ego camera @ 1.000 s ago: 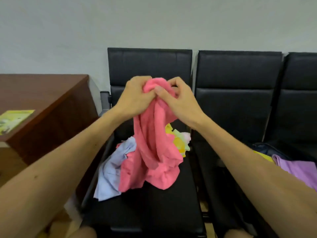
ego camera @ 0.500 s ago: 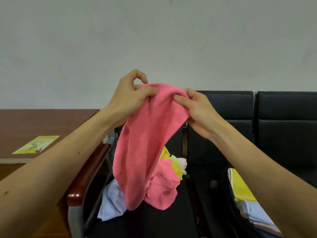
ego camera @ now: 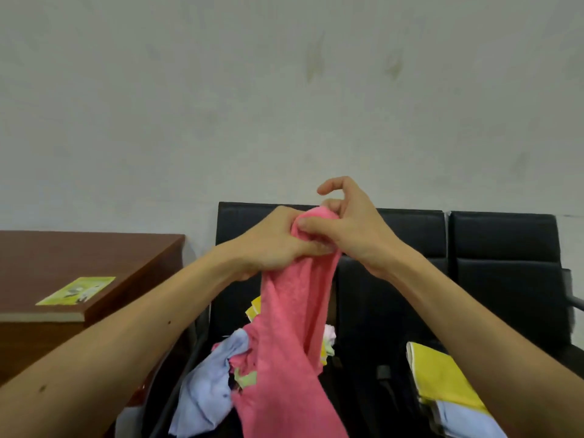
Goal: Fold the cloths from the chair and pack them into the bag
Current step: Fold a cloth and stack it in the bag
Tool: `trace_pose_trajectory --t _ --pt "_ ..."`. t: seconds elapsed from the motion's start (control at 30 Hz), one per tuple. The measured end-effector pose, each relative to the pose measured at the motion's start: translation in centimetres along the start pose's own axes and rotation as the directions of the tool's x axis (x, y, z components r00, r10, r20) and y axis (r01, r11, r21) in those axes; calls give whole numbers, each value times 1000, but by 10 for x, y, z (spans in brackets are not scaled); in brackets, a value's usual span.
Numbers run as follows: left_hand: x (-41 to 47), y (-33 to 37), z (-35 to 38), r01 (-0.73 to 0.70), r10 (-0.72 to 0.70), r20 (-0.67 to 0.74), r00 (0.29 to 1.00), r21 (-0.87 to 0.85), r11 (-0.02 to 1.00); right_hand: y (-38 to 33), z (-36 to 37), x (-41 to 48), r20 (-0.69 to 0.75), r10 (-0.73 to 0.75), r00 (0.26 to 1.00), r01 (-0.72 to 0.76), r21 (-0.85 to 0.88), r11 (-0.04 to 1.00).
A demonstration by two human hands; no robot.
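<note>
Lower right: folded yellow cloth [ego camera: 442, 380] stacked on a folded blue cloth [ego camera: 464, 418]. Loose pile on the chair [ego camera: 240, 222] seat, pale blue cloth [ego camera: 205, 390] at its left. Pink cloth [ego camera: 294, 311] hangs down to the pile, top edge bunched between 2 touching hands: left hand [ego camera: 271, 245] grips it, right hand [ego camera: 350, 229] pinches it, index finger lifted. Brown surface [ego camera: 79, 257] on the left with a yellow leaflet [ego camera: 76, 290] on it.

This looks like an office or waiting room. Just behind the grip, where the left hand [ego camera: 271, 245] and right hand [ego camera: 354, 229] pinch the cloth [ego camera: 294, 311], a row of black padded chairs [ego camera: 502, 248] stands side by side against a bare grey wall [ego camera: 284, 90], which fills the view above the grip. Left of the grip and lower sits a dark wooden desk [ego camera: 79, 257] with a yellow-green leaflet [ego camera: 76, 290] lying flat on its top.
</note>
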State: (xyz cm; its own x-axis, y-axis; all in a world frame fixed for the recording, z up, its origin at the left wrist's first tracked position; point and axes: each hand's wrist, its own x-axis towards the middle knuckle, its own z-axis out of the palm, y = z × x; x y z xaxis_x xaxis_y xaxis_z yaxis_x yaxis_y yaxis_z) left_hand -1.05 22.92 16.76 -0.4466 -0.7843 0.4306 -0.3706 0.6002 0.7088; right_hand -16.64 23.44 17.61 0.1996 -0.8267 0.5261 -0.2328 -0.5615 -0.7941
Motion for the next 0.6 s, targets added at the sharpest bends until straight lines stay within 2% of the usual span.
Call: trace_pose_trajectory --t 0.1,0.23,0.4,0.5,0.6 --pt "-1 -1 1 32 -30 -99 995 23 999 14 0 -19 -112 -48 993 55 62 997" --pt "0 13 2 20 -61 -208 976 -195 981 49 14 -41 46 37 998 -38 27 999" --pt "3 44 -12 -70 -39 -343 938 -299 952 59 26 -52 149 129 980 -126 -29 992" --pt "2 52 -23 -75 -44 -359 932 -311 947 43 21 -57 249 123 961 -155 114 981" --pt "0 47 -22 -68 0 -269 963 -243 968 15 14 -52 227 54 972 -131 339 932"
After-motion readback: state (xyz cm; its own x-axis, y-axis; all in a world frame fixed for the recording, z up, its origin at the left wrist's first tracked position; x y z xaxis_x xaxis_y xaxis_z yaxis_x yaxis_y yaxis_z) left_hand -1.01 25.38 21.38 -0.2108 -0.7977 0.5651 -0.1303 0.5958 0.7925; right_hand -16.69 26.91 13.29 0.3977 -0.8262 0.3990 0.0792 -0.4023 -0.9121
